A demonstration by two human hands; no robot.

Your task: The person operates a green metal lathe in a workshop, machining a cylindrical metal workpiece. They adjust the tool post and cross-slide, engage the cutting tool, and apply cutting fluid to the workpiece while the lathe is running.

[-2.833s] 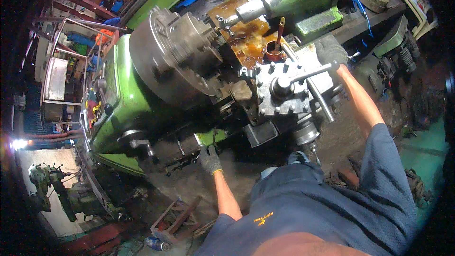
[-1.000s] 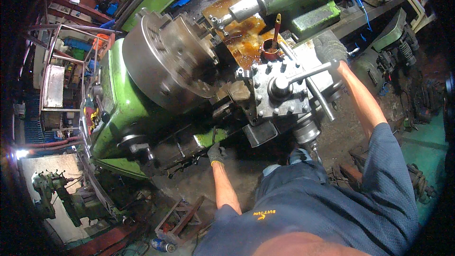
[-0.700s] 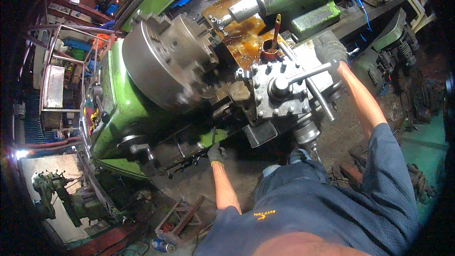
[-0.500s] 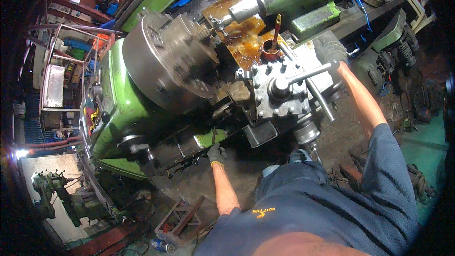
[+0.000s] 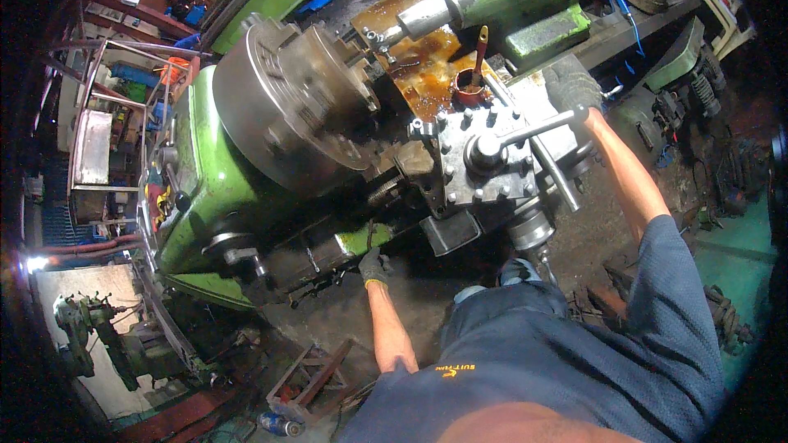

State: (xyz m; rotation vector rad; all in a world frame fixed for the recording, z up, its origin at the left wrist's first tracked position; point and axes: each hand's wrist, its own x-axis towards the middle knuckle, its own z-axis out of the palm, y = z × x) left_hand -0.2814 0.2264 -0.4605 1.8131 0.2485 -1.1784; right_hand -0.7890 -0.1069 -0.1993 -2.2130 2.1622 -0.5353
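Now, left hand point(image 5: 375, 267) near, at a dark lever point(image 5: 370, 237), grip too dark to tell, right hand point(image 5: 573, 86) far right, partly behind the handle point(image 5: 542, 125), can't tell if closed, tool post point(image 5: 492, 174) nearer, chuck point(image 5: 275, 115) blurred at left.

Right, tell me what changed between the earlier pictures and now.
The left hand shifted slightly right, toward the lower end of a thin dark lever; whether it grips is unclear. The right hand stayed by the tool-post handle, the chuck is still motion-blurred, and the brush still sits in its red pot.
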